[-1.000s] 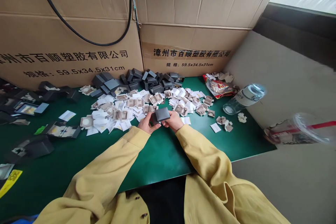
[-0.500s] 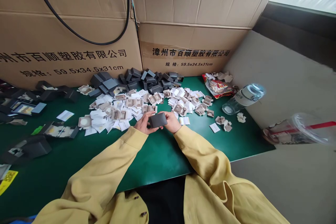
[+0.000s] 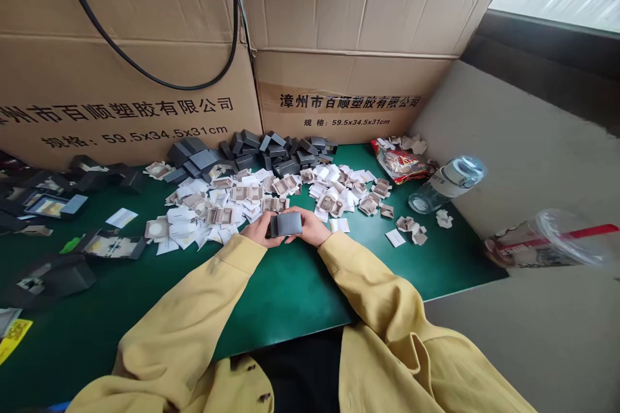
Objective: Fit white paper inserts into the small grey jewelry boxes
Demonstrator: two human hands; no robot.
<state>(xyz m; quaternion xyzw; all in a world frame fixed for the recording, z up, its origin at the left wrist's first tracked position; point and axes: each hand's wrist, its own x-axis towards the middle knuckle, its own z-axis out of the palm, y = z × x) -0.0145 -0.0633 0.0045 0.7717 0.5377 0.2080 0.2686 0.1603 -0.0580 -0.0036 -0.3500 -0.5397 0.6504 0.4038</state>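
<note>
A small dark grey box (image 3: 289, 224) is held between both hands, just above the green table (image 3: 290, 284). My left hand (image 3: 260, 231) grips its left end, where a darker edge shows. Around its right side wrap the fingers of my right hand (image 3: 310, 226), partly behind the box. Just beyond the hands lies a heap of white paper slips and grey-brown card inserts (image 3: 223, 206). Behind that heap is a pile of dark boxes (image 3: 285, 151).
Cardboard cartons (image 3: 339, 84) wall off the back. On the right stand a clear bottle (image 3: 448, 184), a red snack bag (image 3: 400, 161) and a tilted plastic cup (image 3: 542, 242) with a red straw. Opened dark boxes (image 3: 111, 244) lie at left. A black cable (image 3: 194, 86) hangs above.
The dark box has turned slightly in my hands, and a darker part now shows at its left end. My left hand has shifted a little to the left.
</note>
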